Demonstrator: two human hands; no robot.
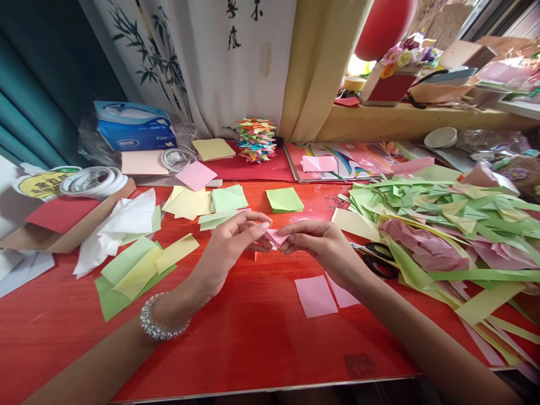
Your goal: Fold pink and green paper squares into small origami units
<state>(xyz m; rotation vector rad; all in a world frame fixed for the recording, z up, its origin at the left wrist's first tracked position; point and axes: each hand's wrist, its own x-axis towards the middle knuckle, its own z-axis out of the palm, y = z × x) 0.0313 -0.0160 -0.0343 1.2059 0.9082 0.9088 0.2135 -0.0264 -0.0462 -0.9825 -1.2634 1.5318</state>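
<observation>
"Pink paper (276,237), small and folded to a point. Where is it?"

"Between the fingertips of both hands, just above the middle of the red desk (253,360). The left hand (236,236) pinches one side, fingers curled behind; the right hand (327,244) grips the other between thumb and fingers."

"Which step would that be?"

"Shaping or pressing a fold, by the look of it; the exact crease is too small to tell."

"And the next move, what does it call for?"

"Lined-up edges, I'd judge, with one hand steadying while the other presses, lightly enough not to crumple it."

"What's around them?"

"Flat pink squares (316,296) near the right forearm, a green stack (284,200) beyond the hands, scissors (377,257) to the right beside the heaped green pieces (422,205). Farther back stands a many-coloured paper tower (256,140)."
</observation>
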